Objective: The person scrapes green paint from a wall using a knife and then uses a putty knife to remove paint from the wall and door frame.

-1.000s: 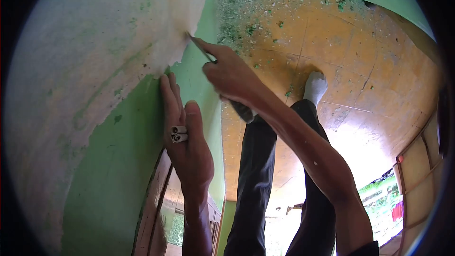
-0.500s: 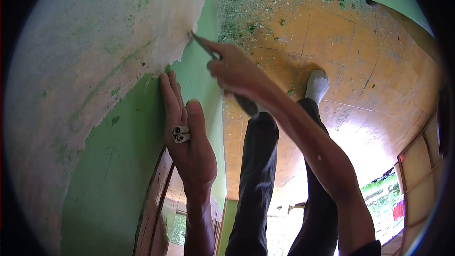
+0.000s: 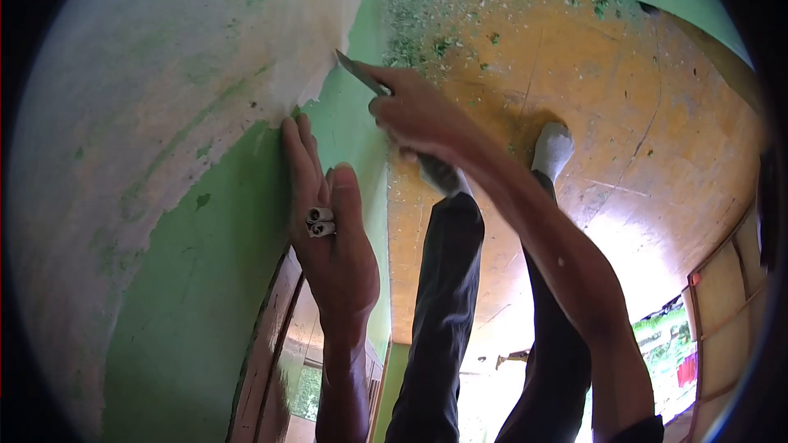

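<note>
My left hand [image 3: 332, 254] lies along the green painted wall [image 3: 205, 279], fingers extended upward just below the torn paint edge. Two small pale rolled tubes [image 3: 320, 222] sit end-on in the crook between its thumb and fingers. My right hand [image 3: 414, 111] grips a knife [image 3: 359, 71] with a narrow, pointed blade. Its tip meets the wall at the border between green paint and the bare whitish patch [image 3: 189, 57]. The handle is mostly hidden inside my fist.
Green and white paint flakes [image 3: 443, 45] litter the orange floor [image 3: 591, 74] along the far wall. My socked foot [image 3: 554, 148] stands on it, and my dark trouser legs [image 3: 447, 295] rise below. A wooden frame [image 3: 267, 344] borders the wall at lower left. Bright daylight enters at lower right.
The knife tip has shifted slightly right and stays at the paint edge. My left hand keeps its place on the wall, with the view shifted a little.
</note>
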`<state>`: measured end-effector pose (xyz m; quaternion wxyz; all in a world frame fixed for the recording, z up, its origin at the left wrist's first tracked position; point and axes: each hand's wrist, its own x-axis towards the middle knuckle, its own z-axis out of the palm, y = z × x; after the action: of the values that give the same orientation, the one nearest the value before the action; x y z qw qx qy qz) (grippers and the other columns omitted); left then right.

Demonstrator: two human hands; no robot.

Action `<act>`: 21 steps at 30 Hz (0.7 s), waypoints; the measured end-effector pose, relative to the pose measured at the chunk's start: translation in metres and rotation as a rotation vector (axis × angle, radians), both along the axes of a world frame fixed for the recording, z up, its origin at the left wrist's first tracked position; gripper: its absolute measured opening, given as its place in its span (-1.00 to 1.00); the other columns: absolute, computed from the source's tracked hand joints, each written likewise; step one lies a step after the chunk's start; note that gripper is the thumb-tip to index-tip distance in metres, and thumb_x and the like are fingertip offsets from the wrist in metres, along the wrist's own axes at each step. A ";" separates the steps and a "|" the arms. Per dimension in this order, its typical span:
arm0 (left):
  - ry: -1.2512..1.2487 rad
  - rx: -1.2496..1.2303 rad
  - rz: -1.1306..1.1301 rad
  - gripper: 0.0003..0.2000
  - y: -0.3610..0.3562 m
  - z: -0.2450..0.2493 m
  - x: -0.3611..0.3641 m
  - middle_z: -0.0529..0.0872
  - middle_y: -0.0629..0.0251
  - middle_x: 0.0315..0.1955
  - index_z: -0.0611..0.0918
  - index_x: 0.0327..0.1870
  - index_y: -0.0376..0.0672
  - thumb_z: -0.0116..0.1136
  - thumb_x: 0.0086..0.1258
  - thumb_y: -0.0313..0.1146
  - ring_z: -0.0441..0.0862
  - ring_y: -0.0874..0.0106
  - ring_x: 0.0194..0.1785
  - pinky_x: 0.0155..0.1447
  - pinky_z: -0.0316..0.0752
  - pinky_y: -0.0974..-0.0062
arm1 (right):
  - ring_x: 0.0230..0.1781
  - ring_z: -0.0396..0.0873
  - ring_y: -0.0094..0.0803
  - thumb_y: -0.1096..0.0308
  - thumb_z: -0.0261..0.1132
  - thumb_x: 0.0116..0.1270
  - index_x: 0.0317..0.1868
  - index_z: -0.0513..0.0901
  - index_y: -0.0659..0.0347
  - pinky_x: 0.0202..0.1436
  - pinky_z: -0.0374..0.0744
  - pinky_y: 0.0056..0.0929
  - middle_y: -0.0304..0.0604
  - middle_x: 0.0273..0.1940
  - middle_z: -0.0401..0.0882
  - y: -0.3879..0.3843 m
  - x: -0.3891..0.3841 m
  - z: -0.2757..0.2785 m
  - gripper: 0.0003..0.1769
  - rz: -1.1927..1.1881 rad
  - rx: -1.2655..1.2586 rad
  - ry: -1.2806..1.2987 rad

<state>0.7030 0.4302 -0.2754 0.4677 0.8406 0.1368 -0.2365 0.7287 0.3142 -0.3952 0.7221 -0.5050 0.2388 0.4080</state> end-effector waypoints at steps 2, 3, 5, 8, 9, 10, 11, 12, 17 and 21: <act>0.011 0.012 0.009 -0.40 -0.001 0.002 0.001 0.05 -0.18 0.55 -0.03 0.55 -0.43 -0.17 0.63 -0.37 -0.03 0.15 0.63 0.61 -0.07 0.26 | -0.61 0.59 -0.29 0.47 0.05 0.26 0.47 0.39 0.09 -0.50 0.61 -0.28 0.08 -0.35 0.64 0.000 -0.001 -0.009 -0.30 0.035 0.025 0.008; 0.013 0.011 0.014 -0.40 -0.005 0.003 0.001 0.05 -0.18 0.55 -0.03 0.55 -0.43 -0.17 0.63 -0.37 -0.03 0.15 0.63 0.61 -0.07 0.27 | -0.57 0.61 -0.23 0.47 0.05 0.26 0.46 0.39 0.09 -0.46 0.63 -0.25 0.13 -0.29 0.65 0.004 -0.004 -0.007 -0.31 0.022 -0.030 -0.020; 0.009 0.031 0.010 -0.41 -0.009 0.001 0.000 0.11 -0.07 0.55 0.00 0.57 -0.36 -0.18 0.64 -0.33 0.03 0.19 0.62 0.60 -0.03 0.27 | -0.46 0.68 -0.09 0.45 0.07 0.26 0.46 0.39 0.10 -0.35 0.67 -0.20 0.24 -0.17 0.66 0.013 -0.005 0.002 -0.32 0.012 -0.128 -0.092; -0.011 0.084 -0.017 -0.42 -0.004 0.002 0.001 0.17 0.02 0.55 0.02 0.58 -0.29 -0.19 0.64 -0.28 0.07 0.23 0.61 0.59 0.00 0.27 | -0.48 0.68 -0.13 0.45 0.07 0.26 0.47 0.38 0.10 -0.36 0.68 -0.20 0.25 -0.12 0.66 0.016 -0.001 -0.017 -0.31 0.001 -0.210 -0.153; -0.001 0.047 -0.006 -0.41 -0.005 0.002 0.001 0.11 -0.07 0.55 -0.01 0.57 -0.36 -0.18 0.63 -0.33 0.03 0.19 0.62 0.60 -0.03 0.26 | -0.53 0.67 -0.17 0.47 0.05 0.24 0.46 0.39 0.10 -0.39 0.68 -0.21 0.24 -0.15 0.67 0.011 0.010 -0.027 -0.30 0.033 -0.198 -0.025; 0.007 0.011 0.000 -0.40 -0.004 0.002 0.002 0.05 -0.17 0.55 -0.03 0.56 -0.42 -0.17 0.62 -0.37 -0.02 0.15 0.62 0.61 -0.06 0.25 | -0.53 0.67 -0.17 0.47 0.05 0.24 0.46 0.39 0.10 -0.39 0.68 -0.21 0.24 -0.15 0.67 0.010 0.006 -0.027 -0.30 0.022 -0.197 -0.020; -0.005 0.017 0.009 -0.40 -0.003 0.001 0.002 0.05 -0.17 0.55 -0.03 0.56 -0.42 -0.17 0.62 -0.37 -0.02 0.15 0.62 0.61 -0.06 0.25 | -0.56 0.65 -0.20 0.48 0.04 0.24 0.46 0.39 0.09 -0.43 0.67 -0.23 0.21 -0.21 0.68 0.007 0.003 -0.026 -0.30 0.040 -0.159 -0.045; -0.021 0.036 0.005 -0.41 -0.002 -0.001 0.001 0.10 -0.08 0.55 -0.01 0.57 -0.36 -0.18 0.63 -0.33 0.02 0.18 0.62 0.61 -0.04 0.26 | -0.59 0.64 -0.23 0.48 0.03 0.23 0.46 0.40 0.08 -0.47 0.66 -0.25 0.17 -0.26 0.69 0.008 -0.001 -0.025 -0.30 0.052 -0.122 -0.065; -0.039 0.054 0.004 -0.40 -0.004 -0.004 -0.004 0.16 0.00 0.55 0.00 0.58 -0.31 -0.19 0.64 -0.28 0.06 0.20 0.61 0.60 -0.01 0.29 | -0.63 0.51 -0.40 0.52 -0.03 0.28 0.44 0.41 0.13 -0.58 0.53 -0.35 -0.08 -0.44 0.53 -0.003 0.000 -0.011 -0.33 0.051 -0.016 -0.023; 0.040 0.010 0.036 -0.40 -0.012 0.007 0.004 0.03 -0.16 0.56 -0.04 0.55 -0.43 -0.17 0.63 -0.37 -0.02 0.17 0.63 0.61 -0.06 0.26 | -0.29 0.69 -0.15 0.48 0.01 0.25 0.45 0.37 0.16 -0.33 0.65 -0.17 0.26 -0.10 0.66 0.032 -0.017 -0.013 -0.32 -0.011 -0.299 -0.277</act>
<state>0.7074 0.4178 -0.2688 0.4648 0.8355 0.1622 -0.2443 0.7117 0.3457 -0.4079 0.6671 -0.6567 0.1976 0.2908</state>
